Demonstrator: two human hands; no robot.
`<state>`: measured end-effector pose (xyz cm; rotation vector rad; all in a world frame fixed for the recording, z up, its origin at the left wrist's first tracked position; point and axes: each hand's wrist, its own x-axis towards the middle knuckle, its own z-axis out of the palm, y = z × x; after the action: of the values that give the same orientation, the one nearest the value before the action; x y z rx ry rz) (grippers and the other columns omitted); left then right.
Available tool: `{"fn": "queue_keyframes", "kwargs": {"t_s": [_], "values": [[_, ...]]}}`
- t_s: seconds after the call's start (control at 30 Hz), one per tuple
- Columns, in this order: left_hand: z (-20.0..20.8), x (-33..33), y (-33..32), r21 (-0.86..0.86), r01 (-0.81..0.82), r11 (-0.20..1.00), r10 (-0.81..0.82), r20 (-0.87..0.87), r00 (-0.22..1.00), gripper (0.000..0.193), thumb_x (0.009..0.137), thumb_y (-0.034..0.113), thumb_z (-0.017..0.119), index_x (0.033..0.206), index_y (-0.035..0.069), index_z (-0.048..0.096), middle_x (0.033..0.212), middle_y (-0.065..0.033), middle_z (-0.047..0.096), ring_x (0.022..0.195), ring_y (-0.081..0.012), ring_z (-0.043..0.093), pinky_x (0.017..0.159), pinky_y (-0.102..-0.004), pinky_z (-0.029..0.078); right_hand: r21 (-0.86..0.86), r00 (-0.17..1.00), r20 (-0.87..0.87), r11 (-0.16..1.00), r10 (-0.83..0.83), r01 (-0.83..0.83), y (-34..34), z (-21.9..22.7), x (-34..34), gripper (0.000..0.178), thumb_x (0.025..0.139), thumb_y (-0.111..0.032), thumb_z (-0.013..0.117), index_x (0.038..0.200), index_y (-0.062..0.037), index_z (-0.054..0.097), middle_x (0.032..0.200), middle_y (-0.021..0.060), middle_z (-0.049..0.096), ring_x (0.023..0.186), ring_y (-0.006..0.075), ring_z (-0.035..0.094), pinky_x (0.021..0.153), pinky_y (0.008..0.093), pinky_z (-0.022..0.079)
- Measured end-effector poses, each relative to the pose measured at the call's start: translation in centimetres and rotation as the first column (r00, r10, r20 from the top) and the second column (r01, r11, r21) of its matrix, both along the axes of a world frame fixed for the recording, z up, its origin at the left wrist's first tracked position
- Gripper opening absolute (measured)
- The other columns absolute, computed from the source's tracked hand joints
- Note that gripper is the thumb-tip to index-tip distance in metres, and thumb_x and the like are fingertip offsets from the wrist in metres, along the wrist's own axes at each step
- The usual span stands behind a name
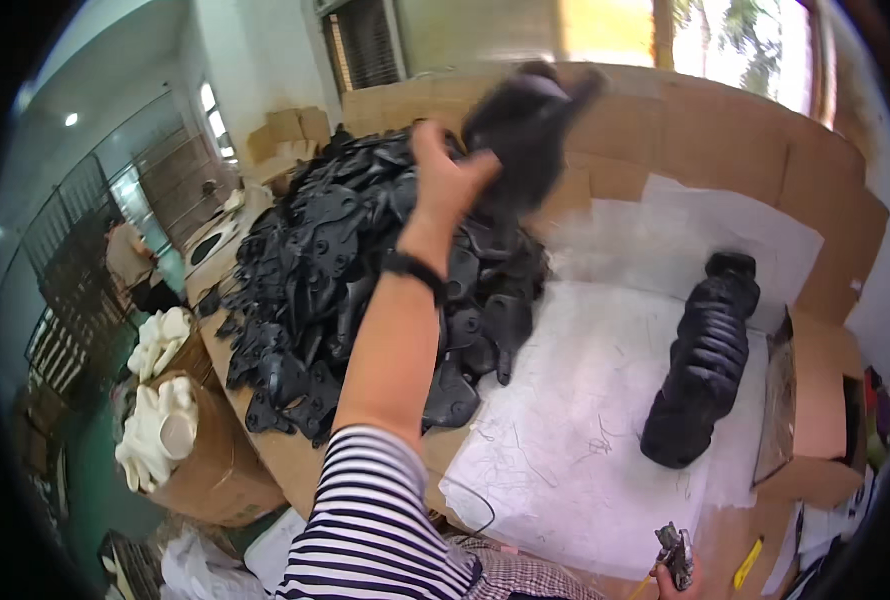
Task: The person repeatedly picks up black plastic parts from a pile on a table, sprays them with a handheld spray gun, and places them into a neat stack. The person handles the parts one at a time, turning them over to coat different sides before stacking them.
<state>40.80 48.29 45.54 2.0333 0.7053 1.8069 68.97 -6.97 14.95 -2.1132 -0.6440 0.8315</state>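
Observation:
My left arm, in a striped sleeve with a black wristband, reaches far forward. My left hand (pixel 450 175) has its fingers and thumb spread. Just beyond the thumb, a blurred black moulded part (pixel 525 140) is in the air; whether it touches the thumb I cannot tell. Below and left of it is a large heap of black moulded parts (pixel 325 250) with small holes. Low at the front edge, my right hand (pixel 681 584) is closed round a small grey metal tool (pixel 673 548), its exact kind unclear.
A row of black ribbed parts (pixel 705 365) lies on white sheets (pixel 555 440) scattered with thin trimmings. Cardboard (pixel 705 130) walls the back. An open carton (pixel 815 410) and yellow-handled knife (pixel 749 562) are at right. Cartons with white pieces (pixel 165 430) stand left; a person (pixel 133 262) is beyond.

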Motion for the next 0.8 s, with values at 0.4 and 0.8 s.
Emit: {"fn": "queue_keyframes", "kwargs": {"t_s": [0.4,0.8], "values": [[-28.2,5.9,-8.2,-0.953,0.186,0.239,-0.177,0.145,0.973,0.040,0.082,0.015,0.068,0.119,0.005,0.058,0.095,-0.0044,0.065,0.076,-0.0170,0.065,0.065,-0.0293,0.043,0.432,0.990,0.102,0.901,-0.097,0.044,-1.5,8.4,-1.9,0.049,0.075,-0.008,0.071,0.121,0.0023,0.055,0.088,0.0040,0.063,0.079,0.0112,0.058,0.075,0.0270,0.048],[-36.2,25.8,-11.4,-0.942,0.199,0.270,-0.644,-0.023,0.765,0.047,0.076,0.009,0.064,0.122,0.002,0.058,0.113,-0.0095,0.064,0.096,-0.0194,0.061,0.082,-0.0329,0.046,0.574,0.927,0.212,0.807,-0.311,0.139,-3.4,16.1,-5.0,0.045,0.074,-0.009,0.071,0.116,0.0019,0.057,0.081,0.0067,0.066,0.072,0.0141,0.065,0.068,0.0278,0.051]]}}
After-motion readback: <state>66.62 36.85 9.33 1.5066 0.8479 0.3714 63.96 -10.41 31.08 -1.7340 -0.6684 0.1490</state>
